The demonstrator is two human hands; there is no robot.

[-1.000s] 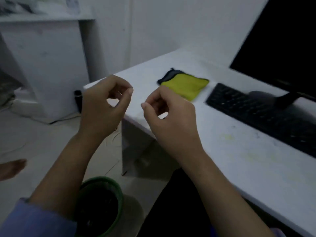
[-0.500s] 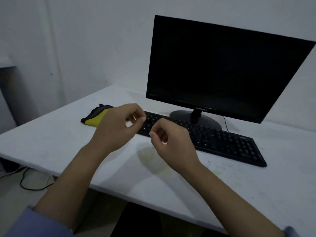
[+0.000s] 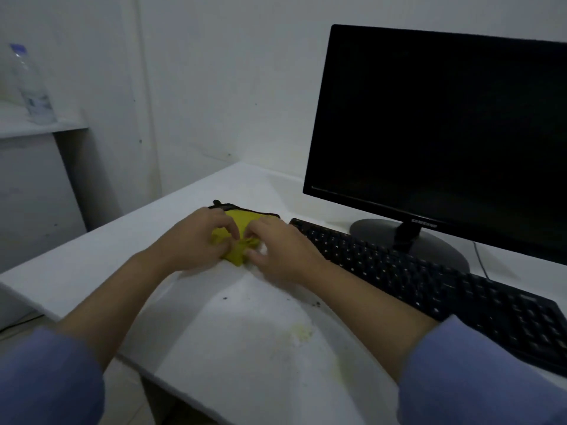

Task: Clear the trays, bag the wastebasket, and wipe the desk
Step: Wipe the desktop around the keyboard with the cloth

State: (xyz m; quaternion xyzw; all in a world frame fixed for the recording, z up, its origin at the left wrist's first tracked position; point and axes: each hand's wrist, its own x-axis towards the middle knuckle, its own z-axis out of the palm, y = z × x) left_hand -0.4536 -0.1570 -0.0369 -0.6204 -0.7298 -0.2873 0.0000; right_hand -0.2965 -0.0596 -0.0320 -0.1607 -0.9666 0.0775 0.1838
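A yellow cloth with a dark edge (image 3: 237, 237) lies on the white desk (image 3: 245, 348), just left of the keyboard. My left hand (image 3: 196, 243) pinches the cloth's left side and my right hand (image 3: 279, 250) pinches its right side, and the cloth is bunched up between my fingers. Yellowish stains (image 3: 302, 332) and a few dark crumbs (image 3: 316, 303) mark the desk nearer to me.
A black keyboard (image 3: 429, 289) runs along the right, in front of a dark monitor (image 3: 445, 133) on its round stand (image 3: 408, 240). A clear water bottle (image 3: 32, 84) stands on a shelf at the far left. The desk's left edge drops to the floor.
Both hands, held empty above the desk before, have come down onto the yellow cloth and taken hold of it. The view has shifted from the floor and wastebasket up to the desk.
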